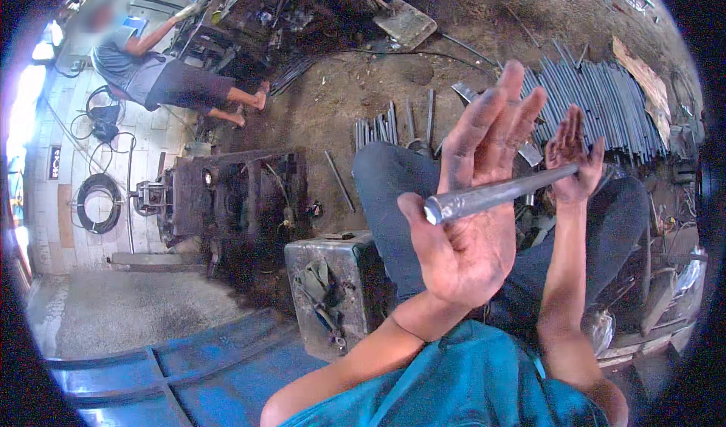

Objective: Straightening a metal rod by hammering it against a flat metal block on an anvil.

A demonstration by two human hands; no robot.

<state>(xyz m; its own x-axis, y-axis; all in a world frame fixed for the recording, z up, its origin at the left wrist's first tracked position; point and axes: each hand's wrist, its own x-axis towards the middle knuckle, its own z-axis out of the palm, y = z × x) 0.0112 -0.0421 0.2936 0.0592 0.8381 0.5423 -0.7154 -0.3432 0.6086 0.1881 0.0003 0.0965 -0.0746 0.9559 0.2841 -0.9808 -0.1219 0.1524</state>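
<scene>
A grey metal rod (503,191) spans my two raised hands, its bright cut end towards the left. It crosses the palm of my left hand (480,200), whose fingers point up, stretched apart, with the thumb beside the rod's near end. The far end of the rod meets my right hand (575,158) between thumb and palm, fingers also extended. Both hands bear the rod without fingers wrapped round it. Dark smudges cover the palms and fingertips. Below the hands are my bent legs in dark trousers (393,215).
Many similar rods (597,98) lie in rows on the dirt floor at the right; a smaller bundle (376,128) stands ahead. A metal box (333,291) with tools is beside my left leg. Dark machinery (234,200) stands left. Another person (151,68) sits at the far left.
</scene>
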